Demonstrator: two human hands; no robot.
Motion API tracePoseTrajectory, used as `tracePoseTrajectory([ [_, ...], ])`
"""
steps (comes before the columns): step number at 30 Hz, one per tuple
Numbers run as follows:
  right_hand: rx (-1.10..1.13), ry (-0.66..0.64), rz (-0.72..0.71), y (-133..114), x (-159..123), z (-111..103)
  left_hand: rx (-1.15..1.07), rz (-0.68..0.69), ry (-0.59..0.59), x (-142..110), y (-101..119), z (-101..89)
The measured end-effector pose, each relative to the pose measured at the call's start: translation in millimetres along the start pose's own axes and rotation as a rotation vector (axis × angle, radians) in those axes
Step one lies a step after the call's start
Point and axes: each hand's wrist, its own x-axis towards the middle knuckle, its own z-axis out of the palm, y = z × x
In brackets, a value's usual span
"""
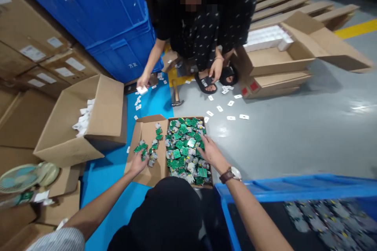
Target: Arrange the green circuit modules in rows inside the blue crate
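A shallow cardboard box (209, 178) on the floor before me is filled with small green circuit boards (184, 151) with grey plastic parts. My right hand (213, 155) rests at the box's right side, fingers spread over the outermost boards, gripping none that I can see. On the box's folded-out lid (160, 170), my left hand (138, 164) has its fingers curled against a small cluster of boards (141, 147). More loose boards (155, 145) lie in a rough line on the lid, right of that hand.
Opposite me crouches a person whose hand (143, 82) holds a white piece (142, 90). A hammer (176, 96) and scattered white cards (231, 103) lie between us. An open carton (108, 106) stands left, a blue crate (226, 204) of boards right, and another carton (273, 62) back right.
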Motion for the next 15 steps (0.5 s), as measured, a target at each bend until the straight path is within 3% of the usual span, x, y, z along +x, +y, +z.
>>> tracePoseTrajectory([
  [3, -0.036, -0.023, 0.06, 15, 35, 30, 0.024, -0.055, 0.04, 24, -22, -0.7],
  [7, -0.107, 0.0, 0.122, 11, 42, 58, -0.02, -0.121, 0.028, 41, -41, 12.1],
  [11, -0.209, 0.017, 0.14, -9, 28, 63, -0.101, -0.131, 0.013, 39, -50, 24.1],
  [15, -0.281, -0.001, 0.083, -21, 24, 57, -0.212, -0.084, -0.077, 25, -52, 32.6],
])
